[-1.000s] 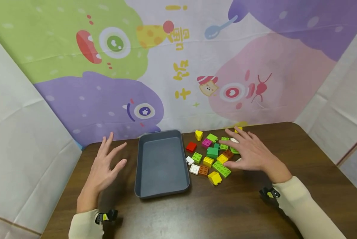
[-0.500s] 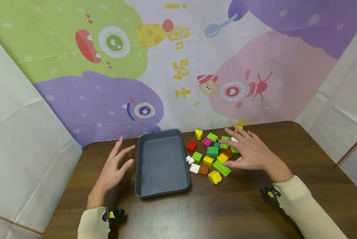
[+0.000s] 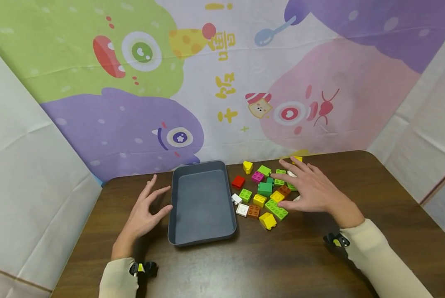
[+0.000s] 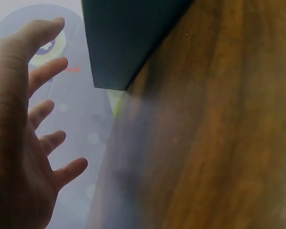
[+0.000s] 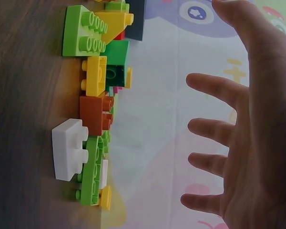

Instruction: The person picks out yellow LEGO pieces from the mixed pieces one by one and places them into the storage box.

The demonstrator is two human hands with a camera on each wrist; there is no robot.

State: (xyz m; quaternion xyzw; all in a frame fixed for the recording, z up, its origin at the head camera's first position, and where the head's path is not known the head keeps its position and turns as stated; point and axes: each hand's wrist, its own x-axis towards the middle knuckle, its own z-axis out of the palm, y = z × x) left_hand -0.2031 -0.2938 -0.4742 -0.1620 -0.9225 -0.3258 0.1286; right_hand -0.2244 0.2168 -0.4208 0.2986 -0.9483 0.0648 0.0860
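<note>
A dark grey rectangular tray (image 3: 203,240) lies on the brown table. Just left of it, my left hand (image 3: 144,213) hovers with spread fingers, holding nothing; the left wrist view shows a gap between those fingers and the tray (image 4: 119,47). Over the right side of a group of toy building bricks, my right hand (image 3: 313,188) is held with fingers apart and grips nothing. Beneath and near it lie a lime brick (image 3: 276,210), a green brick (image 3: 265,189) and a yellow brick (image 3: 268,221). In the right wrist view a white brick (image 5: 67,150) stands below the fingers.
More bricks lie right of the tray, among them a red brick (image 3: 239,182), a magenta brick (image 3: 258,177) and a brown brick (image 3: 253,211). A cartoon-printed cloth (image 3: 229,140) rises behind the table (image 3: 244,265), with white cloth at both sides.
My left hand has moved right, closer to the tray's left side. The right hand, the bricks and the tray have stayed nearly where they were.
</note>
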